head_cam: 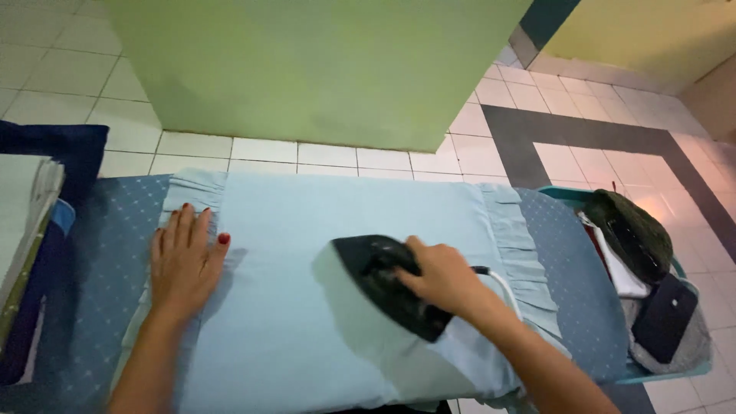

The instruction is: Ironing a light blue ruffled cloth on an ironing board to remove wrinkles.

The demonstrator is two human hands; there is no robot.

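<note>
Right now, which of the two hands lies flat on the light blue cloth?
The left hand, spread flat near the ruffled edge. The right hand is instead closed around the handle of the black iron.

Laundry corner of a home, seen from above.
An ironing board (100, 253) with a blue dotted cover stands on white floor tiles (69, 73); just right of the board sits a basket of clothes (652, 307), left of it folded linen (27, 207), beyond it a green wall (314, 69).

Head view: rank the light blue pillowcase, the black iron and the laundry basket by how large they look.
1. Light blue pillowcase, clearly largest.
2. Laundry basket, partly cut off.
3. Black iron, nearer the camera, so its place against the basket is unsure.
</note>
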